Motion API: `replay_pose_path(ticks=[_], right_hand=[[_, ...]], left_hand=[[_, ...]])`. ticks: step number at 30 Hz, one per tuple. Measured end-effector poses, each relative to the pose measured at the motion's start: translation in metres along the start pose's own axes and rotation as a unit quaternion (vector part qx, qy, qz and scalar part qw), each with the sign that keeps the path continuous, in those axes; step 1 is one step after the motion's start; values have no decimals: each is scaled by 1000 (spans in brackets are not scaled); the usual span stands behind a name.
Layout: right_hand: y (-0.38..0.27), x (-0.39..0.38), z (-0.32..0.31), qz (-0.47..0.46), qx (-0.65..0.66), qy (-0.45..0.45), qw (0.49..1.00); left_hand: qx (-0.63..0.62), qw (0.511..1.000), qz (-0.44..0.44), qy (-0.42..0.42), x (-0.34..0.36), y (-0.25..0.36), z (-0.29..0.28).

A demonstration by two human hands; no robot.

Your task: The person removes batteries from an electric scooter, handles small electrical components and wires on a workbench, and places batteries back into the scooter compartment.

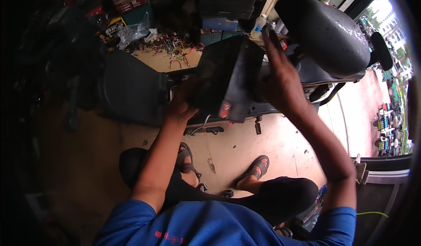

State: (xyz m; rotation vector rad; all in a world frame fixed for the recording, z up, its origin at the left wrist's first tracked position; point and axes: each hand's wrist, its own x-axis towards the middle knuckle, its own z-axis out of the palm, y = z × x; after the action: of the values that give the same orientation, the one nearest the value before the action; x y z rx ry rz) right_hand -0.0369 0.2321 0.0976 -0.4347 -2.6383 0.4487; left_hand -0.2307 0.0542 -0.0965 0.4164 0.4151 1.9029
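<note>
A black rectangular box (239, 84), possibly a battery case, is tilted over the middle of a scooter, with a small red label near its lower corner. My left hand (182, 103) is closed around the box's lower left side, its fingers partly hidden in shadow. Against the right side lies my right hand (283, 81), fingers stretched up along it and thumb hidden, so the box is held between both hands. Under and around it are the scooter's dark seat (324, 35) at the right and its black front panel (131, 88) at the left.
Beyond the scooter, tangled coloured wires (173, 46) and a clear plastic bag (133, 33) lie near stacked boxes (129, 0). A plastic bottle (258, 24) stands by the seat. The scooter's footpeg (258, 125) juts toward my feet on the tiled floor (223, 158).
</note>
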Motion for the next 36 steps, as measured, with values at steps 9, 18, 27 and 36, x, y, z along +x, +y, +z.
replay_pose_path(ticks=[9,18,27,36], right_hand=[[55,-47,69,127,483,-66,864],[62,-17,138,389,484,8,784],[93,-10,175,429,428,-29,795],[119,-13,226,399,185,-81,894]], left_hand=[[111,986,-83,93,29,-11,-21],[147,973,-136,112,30,-35,-44],[162,955,-178,173,38,-57,-80],[161,932,-242,216,55,-90,-114]])
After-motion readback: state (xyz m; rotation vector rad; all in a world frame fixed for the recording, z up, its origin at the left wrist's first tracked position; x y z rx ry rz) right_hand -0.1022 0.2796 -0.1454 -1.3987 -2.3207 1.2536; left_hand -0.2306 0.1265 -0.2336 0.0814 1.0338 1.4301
